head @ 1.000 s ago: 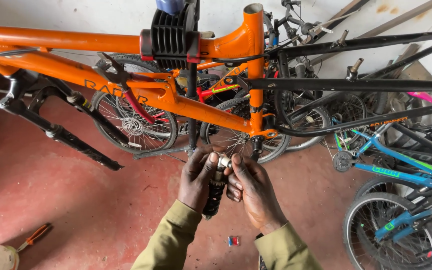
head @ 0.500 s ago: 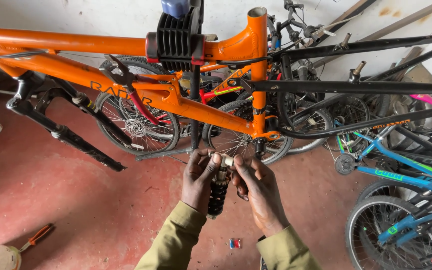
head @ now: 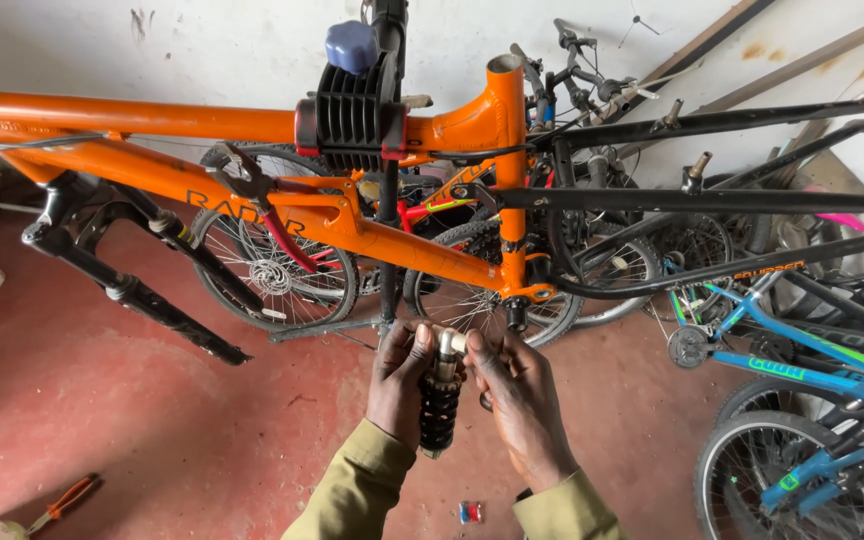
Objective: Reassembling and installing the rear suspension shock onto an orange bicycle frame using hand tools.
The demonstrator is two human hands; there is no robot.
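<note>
Shock absorber raised (upright), both hands gripping

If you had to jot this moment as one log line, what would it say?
left hand: grips coil shock | right hand: fingers at its metal top end | orange bike frame: clamped in stand above | floor: orange-handled pliers

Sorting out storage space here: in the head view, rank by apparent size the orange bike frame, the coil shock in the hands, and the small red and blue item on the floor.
1. orange bike frame, by far the largest.
2. coil shock, held by the left hand and right hand; it sits nearer the camera, so it looks bigger.
3. small red and blue item, smallest.
</note>
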